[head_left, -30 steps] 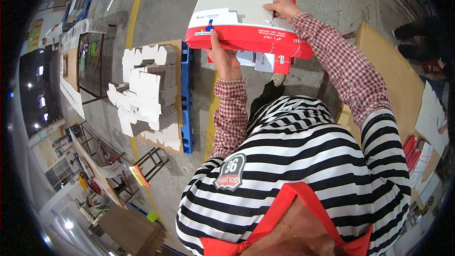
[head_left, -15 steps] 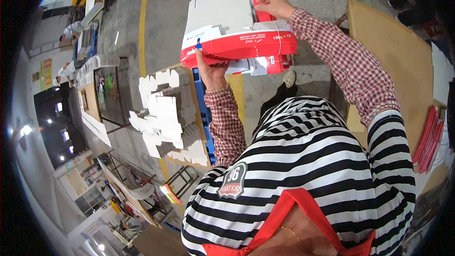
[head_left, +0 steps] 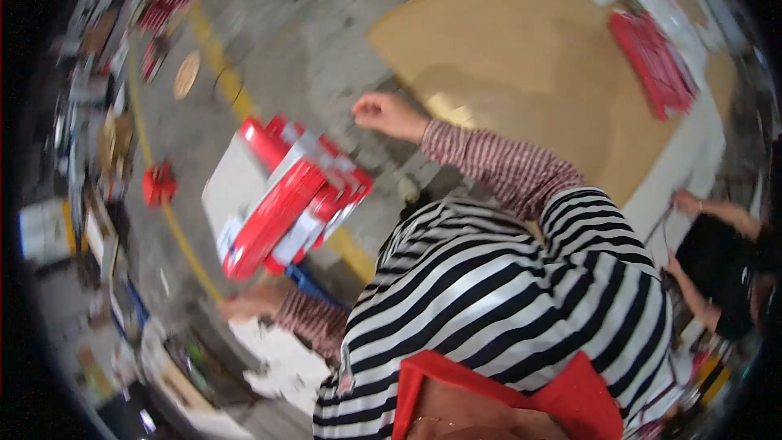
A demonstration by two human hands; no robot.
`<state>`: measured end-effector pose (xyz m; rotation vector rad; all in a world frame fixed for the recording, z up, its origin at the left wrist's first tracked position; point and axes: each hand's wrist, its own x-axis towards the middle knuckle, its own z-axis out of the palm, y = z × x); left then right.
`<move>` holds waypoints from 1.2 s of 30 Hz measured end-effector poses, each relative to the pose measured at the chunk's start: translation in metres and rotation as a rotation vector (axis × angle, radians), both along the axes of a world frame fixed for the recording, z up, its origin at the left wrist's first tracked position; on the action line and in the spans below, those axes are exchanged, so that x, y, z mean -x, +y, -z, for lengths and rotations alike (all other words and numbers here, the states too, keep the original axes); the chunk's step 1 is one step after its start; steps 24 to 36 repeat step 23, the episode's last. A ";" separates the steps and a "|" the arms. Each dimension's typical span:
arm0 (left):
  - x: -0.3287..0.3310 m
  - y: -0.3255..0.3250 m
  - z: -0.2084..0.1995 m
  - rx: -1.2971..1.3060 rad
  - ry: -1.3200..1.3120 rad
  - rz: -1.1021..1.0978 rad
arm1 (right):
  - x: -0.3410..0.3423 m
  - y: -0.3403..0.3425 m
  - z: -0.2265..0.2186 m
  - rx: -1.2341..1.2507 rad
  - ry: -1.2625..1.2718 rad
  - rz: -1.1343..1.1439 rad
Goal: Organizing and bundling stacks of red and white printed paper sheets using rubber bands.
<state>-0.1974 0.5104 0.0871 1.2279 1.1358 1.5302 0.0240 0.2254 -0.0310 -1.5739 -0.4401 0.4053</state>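
Note:
A stack of flat red-and-white printed cartons [head_left: 281, 216] lies left of centre, tilted in the view, with more red-and-white cartons [head_left: 342, 171] beneath and beside it. My left hand [head_left: 252, 301] is close to the stack's near left end. It is smeared by motion, so its fingers and any contact with the cartons are unclear. To the right of the stack, my right hand [head_left: 391, 116] hangs apart from it over the floor. Its fingers are curled in, with nothing visible in them. A blue support [head_left: 314, 283] shows below the cartons.
A wide brown board table [head_left: 521, 49] stands on the right, bearing a red bundle [head_left: 654, 65]. Another person's hands [head_left: 688, 202] are at its right edge. White cut sheets [head_left: 281, 358] lie near my left forearm. A red stool [head_left: 159, 185] stands on the floor at left.
The view has swung round to the right and blurred. My right hand has come off the carton stack and moved away. My left hand now appears at the stack's near end, its thumb no longer visible on top.

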 end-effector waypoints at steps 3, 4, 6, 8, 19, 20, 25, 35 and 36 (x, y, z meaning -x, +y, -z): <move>-0.058 -0.050 -0.044 -0.172 -0.183 0.060 | 0.007 -0.087 0.032 0.160 -0.009 0.272; -0.085 -0.086 -0.047 -0.211 -0.140 0.328 | 0.013 -0.125 0.040 0.329 -0.021 0.431; -0.117 -0.149 -0.053 -0.291 -0.103 0.733 | 0.013 -0.180 0.041 0.406 -0.072 0.597; -0.146 -0.209 -0.031 -0.296 0.163 1.085 | 0.015 -0.245 0.056 0.602 -0.214 0.810; -0.224 -0.429 0.176 -0.963 0.713 2.099 | 0.018 -0.481 0.014 1.178 0.063 1.341; -0.230 -0.445 0.188 -0.965 0.689 2.120 | 0.018 -0.504 0.013 1.260 0.041 1.368; -0.252 -0.475 0.220 -1.197 0.818 2.057 | 0.005 -0.561 0.013 1.528 0.120 1.442; -0.252 -0.475 0.220 -1.197 0.818 2.057 | 0.005 -0.561 0.013 1.528 0.120 1.442; -0.252 -0.475 0.220 -1.197 0.818 2.057 | 0.005 -0.561 0.013 1.528 0.120 1.442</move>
